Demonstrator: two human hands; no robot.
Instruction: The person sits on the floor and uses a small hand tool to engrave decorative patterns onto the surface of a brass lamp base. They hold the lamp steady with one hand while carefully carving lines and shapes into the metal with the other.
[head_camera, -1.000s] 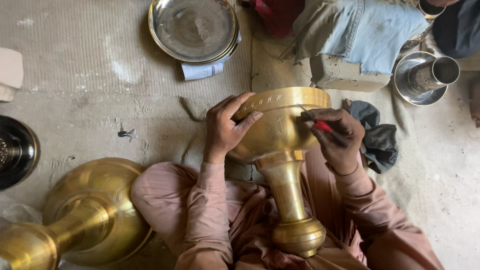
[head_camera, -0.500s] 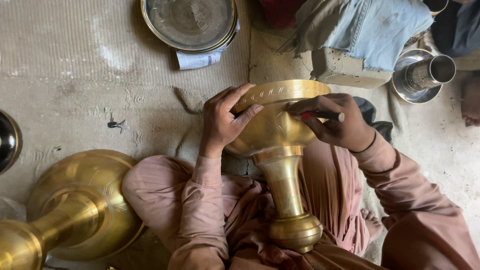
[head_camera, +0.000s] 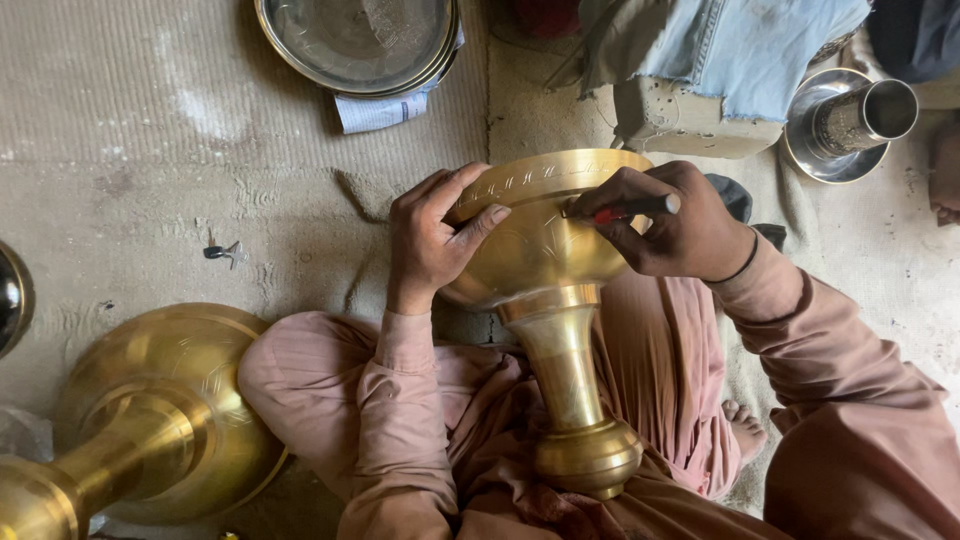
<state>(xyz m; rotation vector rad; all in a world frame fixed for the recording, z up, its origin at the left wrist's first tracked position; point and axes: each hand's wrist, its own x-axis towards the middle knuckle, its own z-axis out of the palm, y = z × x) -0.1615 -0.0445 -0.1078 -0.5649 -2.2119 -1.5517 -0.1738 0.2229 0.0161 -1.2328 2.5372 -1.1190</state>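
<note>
A brass goblet-shaped vase (head_camera: 555, 300) is laid across the lap, its bowl toward 12 o'clock; the bowl's side is gripped by the left hand (head_camera: 430, 240), fingers spread wide; a red-handled engraving tool (head_camera: 625, 211) is pinched in the right hand (head_camera: 680, 225), tip against the rim; a second brass vase (head_camera: 140, 420) lies at 8 o'clock; a steel tray (head_camera: 355, 45) sits at 11 o'clock.

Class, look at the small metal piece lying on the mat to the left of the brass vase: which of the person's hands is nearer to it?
Left. The left hand grips the brass vase bowl's near side, closest to the small metal piece. The right hand, holding a red-handled tool, is beyond the bowl.
</note>
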